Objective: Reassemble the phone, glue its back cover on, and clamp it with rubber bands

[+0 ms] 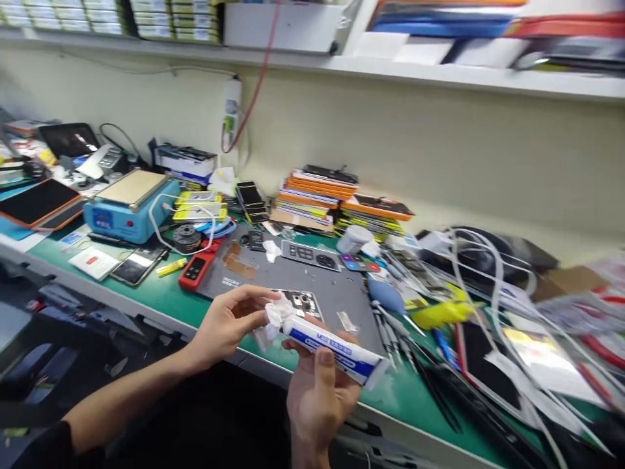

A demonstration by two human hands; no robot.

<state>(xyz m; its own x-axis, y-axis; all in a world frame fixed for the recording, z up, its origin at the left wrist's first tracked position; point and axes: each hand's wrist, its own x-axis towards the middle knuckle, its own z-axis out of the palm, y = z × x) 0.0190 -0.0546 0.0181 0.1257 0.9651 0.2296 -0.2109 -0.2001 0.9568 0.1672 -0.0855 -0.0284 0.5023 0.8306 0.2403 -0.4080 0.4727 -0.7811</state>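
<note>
My right hand [322, 387] is wrapped round a white and blue squeeze tube [336, 352], its crimped end pointing right. At the tube's nozzle end, my left hand [232, 322] pinches a crumpled white tissue [277, 311] between thumb and fingers. The tissue covers the nozzle, so I cannot see its tip. Just behind the tube an opened phone [301, 301] with its inner parts showing lies on the dark grey work mat [351, 299], partly hidden by my hands and the tube.
A red handheld device [196, 270] and a blue machine with a flat top plate [131, 208] stand to the left. Stacked orange and yellow packs [317, 195] lean near the wall. Right of the mat are tweezers, a blue air blower [385, 293], a yellow bottle [442, 315] and white cables [498, 280].
</note>
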